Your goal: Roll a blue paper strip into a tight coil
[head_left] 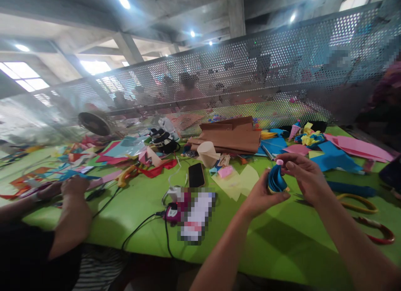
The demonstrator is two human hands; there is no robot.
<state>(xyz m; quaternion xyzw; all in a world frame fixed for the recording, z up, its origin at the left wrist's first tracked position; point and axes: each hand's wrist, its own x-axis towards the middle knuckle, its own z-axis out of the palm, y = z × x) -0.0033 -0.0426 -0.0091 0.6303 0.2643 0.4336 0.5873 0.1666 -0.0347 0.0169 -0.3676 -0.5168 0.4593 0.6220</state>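
Note:
My left hand (261,196) is wrapped round a blue swirled craft piece (276,179) with curled layers, held upright above the green table. A little pale yellow shows at its base, partly hidden by my fingers. On its top sits a small pink ball (280,162). My right hand (302,174) is closed, thumb and fingertips together at the pink ball and touching it. Under my right forearm lies a pair of scissors with yellow handles (359,203), its blades mostly hidden. Yellow sheets (249,180) lie just left of my left hand.
Brown folded sheets (228,140), a cream roll (207,154) and blue sheets (336,157) lie along the back. Left of my arms are a black phone (196,175), a lit phone (197,218) and corded plugs (172,213). A co-worker's hands (73,184) work at the far left.

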